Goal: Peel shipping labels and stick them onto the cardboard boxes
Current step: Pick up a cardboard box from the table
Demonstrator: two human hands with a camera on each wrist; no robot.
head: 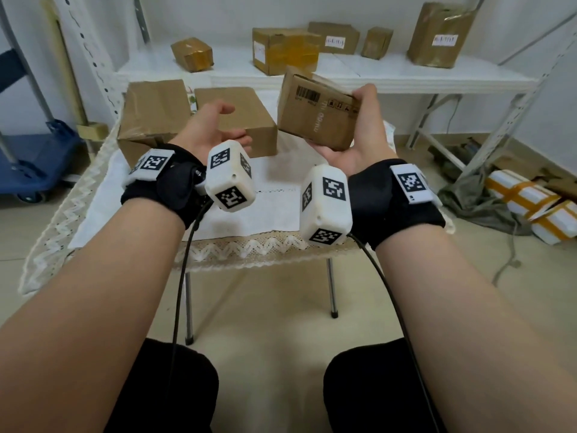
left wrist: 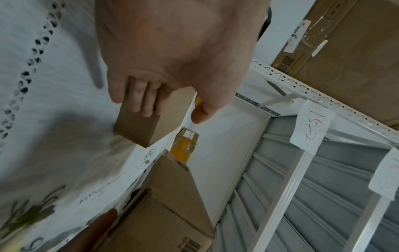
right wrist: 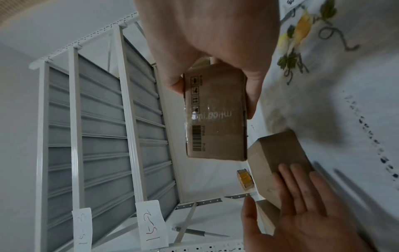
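— Where's the barcoded cardboard box?
— Lifted off the desk, gripped in the right hand fingers, tilted (probably to find a bare face).
— Left hand?
— Fingers loosely spread, empty, beside the plain box, likely ready to steady it.

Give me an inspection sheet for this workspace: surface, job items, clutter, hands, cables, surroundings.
Surface: small table under a white lace-edged cloth.
Job's things: barcoded box held up in the air; two plain boxes on the table; five more boxes on the shelf, three showing white labels. Loose labels: nothing seen.
Clutter: nothing seen on the table.
Hands: right hand grips the barcoded box; left hand open, palm up, empty.
Cables: black leads hang from both wrist units.
Surroundings: blue cart at left; taped white parcels on the floor.
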